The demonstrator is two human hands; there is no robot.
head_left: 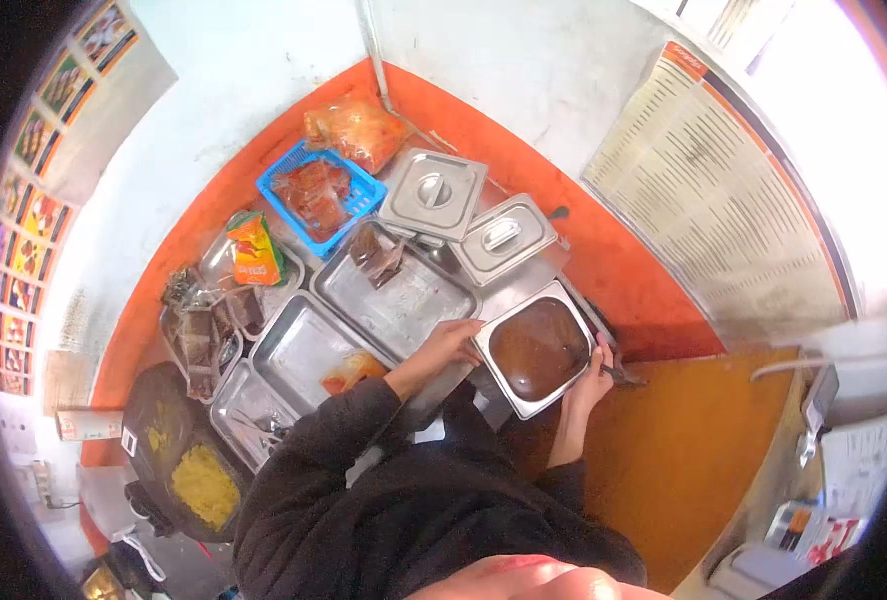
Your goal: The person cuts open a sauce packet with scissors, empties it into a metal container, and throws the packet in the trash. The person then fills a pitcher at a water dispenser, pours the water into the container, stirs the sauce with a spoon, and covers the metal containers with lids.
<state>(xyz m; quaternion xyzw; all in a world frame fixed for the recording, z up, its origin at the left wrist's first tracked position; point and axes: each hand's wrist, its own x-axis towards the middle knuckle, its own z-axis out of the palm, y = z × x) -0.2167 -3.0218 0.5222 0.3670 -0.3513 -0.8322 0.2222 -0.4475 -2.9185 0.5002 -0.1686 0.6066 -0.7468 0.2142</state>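
A square metal container (480, 347) with brown contents is held between my two hands. My left hand (445, 350) grips its left rim, fingers closed on the edge. On the opposite side, my right hand (591, 380) holds the right rim, its fingers partly behind the wall. Just above the container lies a metal lid (503, 236) with a handle, and a second lid (433, 193) is up and left of it. Left of my left hand are a metal tray (303, 345) with an orange-brown packet and a larger tray (393, 305) with a dark packet.
A blue basket (373, 192) of bagged red food stands at the back beside a clear bag (353, 132). A yellow-green packet (254, 250) lies at the left. Lower left is a dark pan (163, 400) with yellow food. An orange-brown surface (693, 440) extends right.
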